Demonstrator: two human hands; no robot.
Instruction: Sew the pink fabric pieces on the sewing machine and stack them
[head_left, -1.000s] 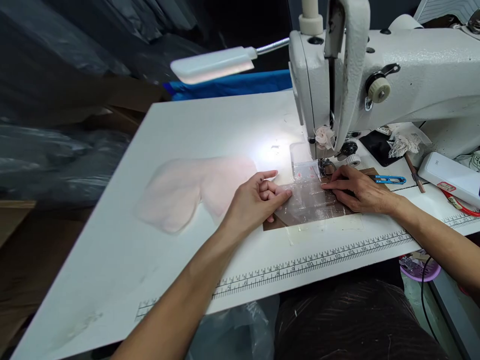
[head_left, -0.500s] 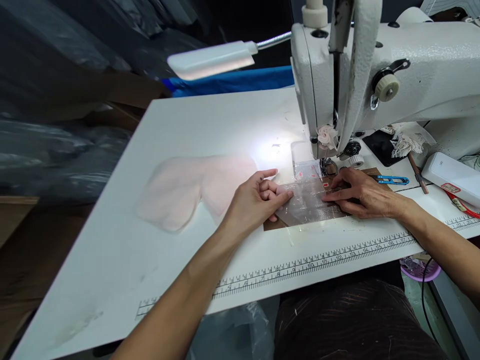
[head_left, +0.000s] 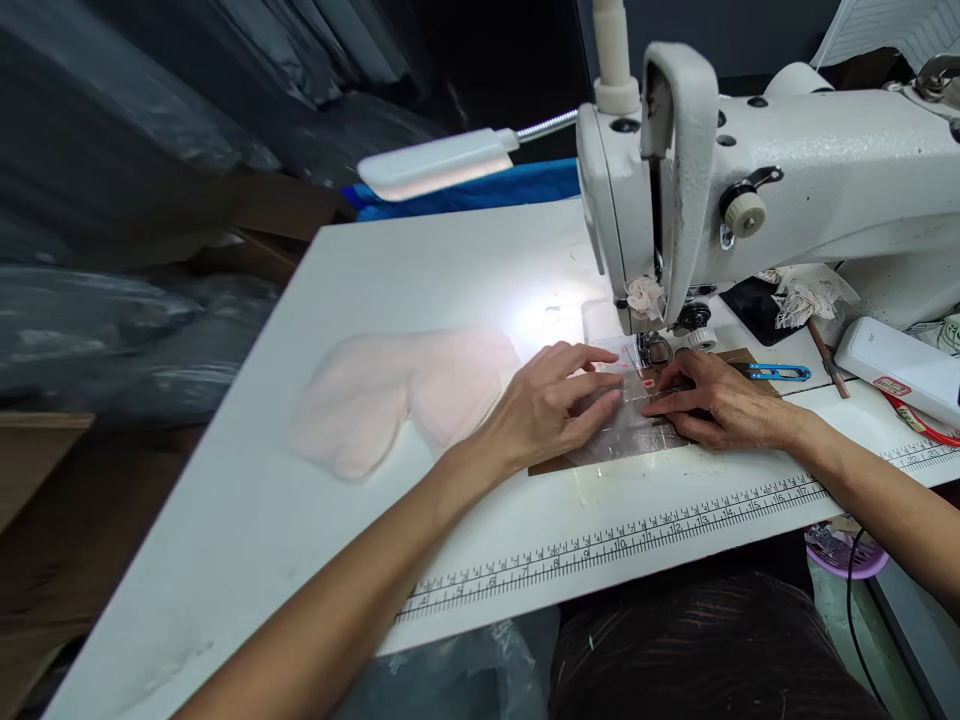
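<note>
My left hand (head_left: 559,400) lies palm down with its fingers stretched over a clear plastic sheet (head_left: 626,430) beside the needle. Under the sheet is a brown board (head_left: 551,466) on the table. My right hand (head_left: 716,400) rests on the right part of the sheet, index finger extended and the other fingers bent, gripping nothing that I can see. The presser foot (head_left: 649,350) of the white sewing machine (head_left: 810,150) stands just beyond my fingertips. Small red marks show on the sheet near it. A pale pink fabric piece (head_left: 360,400) lies left of my left hand.
Blue thread snips (head_left: 778,372), a brown stick (head_left: 829,360) and a white box-shaped device (head_left: 900,365) lie to the right. A lamp (head_left: 439,163) hangs over the table's back edge. A printed ruler (head_left: 600,550) runs along the front. Below is a purple basket (head_left: 851,560).
My left hand has moved right and opened from a curled pose to lie flat on the plastic sheet. My right hand stays nearly in place. The view has shifted slightly.
</note>
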